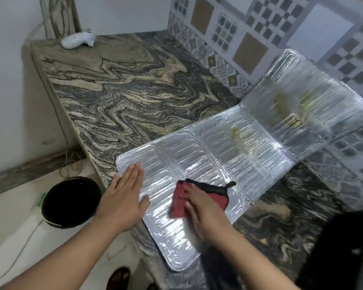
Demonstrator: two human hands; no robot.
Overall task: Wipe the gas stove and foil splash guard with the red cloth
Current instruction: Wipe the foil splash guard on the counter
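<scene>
There are two hands: one left hand [122,200] and one right hand [205,214]. There is one red cloth [179,204] with a black edge. One foil splash guard [208,155] is on the table [124,91]; three of its panels can be counted. On the foil there are three yellow-green stains [236,132]. One white object [78,40] is at the far corner. On the floor [13,216] stands one black bucket [70,200].

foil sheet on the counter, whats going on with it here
A person has the foil splash guard laid out on the stone counter. The left hand presses flat on its near end to hold it, while the right hand rubs the red cloth across it. Yellowish stains remain on the far panels.
</scene>
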